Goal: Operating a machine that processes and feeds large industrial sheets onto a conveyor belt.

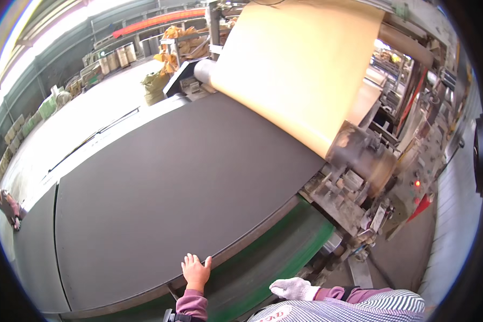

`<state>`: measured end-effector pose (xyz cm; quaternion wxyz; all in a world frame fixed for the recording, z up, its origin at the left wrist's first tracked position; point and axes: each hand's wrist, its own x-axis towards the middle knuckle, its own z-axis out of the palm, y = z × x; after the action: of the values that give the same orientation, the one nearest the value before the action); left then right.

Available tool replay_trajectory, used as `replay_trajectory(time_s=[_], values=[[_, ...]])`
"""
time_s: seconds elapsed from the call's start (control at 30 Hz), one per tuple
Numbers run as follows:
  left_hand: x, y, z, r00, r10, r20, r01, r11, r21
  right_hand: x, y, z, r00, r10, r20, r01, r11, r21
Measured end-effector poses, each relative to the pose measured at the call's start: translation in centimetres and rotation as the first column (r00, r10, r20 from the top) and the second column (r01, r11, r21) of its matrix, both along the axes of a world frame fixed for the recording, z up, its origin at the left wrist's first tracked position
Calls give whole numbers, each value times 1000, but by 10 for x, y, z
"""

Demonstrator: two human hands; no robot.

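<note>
A large dark grey sheet (177, 177) lies flat before me. My left hand (196, 273), bare, rests with fingers spread on its near edge. My right hand (294, 289), in a white knit glove, hangs in front of my checked apron, right of the left hand and apart from the sheet. Its fingers are curled together, and nothing shows in them. Beyond a narrow dark gap at the left is a second dark grey sheet (36, 252). The far right end of the large sheet meets a wide tan web (298, 70) that slopes up over a roller.
A green belt (284, 255) runs below the sheet's near edge. Roller-end machinery (362, 155) with a red light stands at the right. Another person (8, 206) is at the far left, a hand by the second sheet. A sack (154, 88) and stacked goods stand farther back.
</note>
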<state>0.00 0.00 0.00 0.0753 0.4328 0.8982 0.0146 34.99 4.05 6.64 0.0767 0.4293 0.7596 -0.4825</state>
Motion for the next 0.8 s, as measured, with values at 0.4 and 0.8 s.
replay_trajectory(time_s=[0.4, 0.8], values=[[-95, -105, -2, 991, -132, -22, 133, 947, 292, 42, 20, -5, 990, -31, 140, 20, 997, 77], [-89, -103, -7, 980, -29, -199, 14, 997, -74, 46, 13, -32, 997, -57, 61, 47, 987, 156]])
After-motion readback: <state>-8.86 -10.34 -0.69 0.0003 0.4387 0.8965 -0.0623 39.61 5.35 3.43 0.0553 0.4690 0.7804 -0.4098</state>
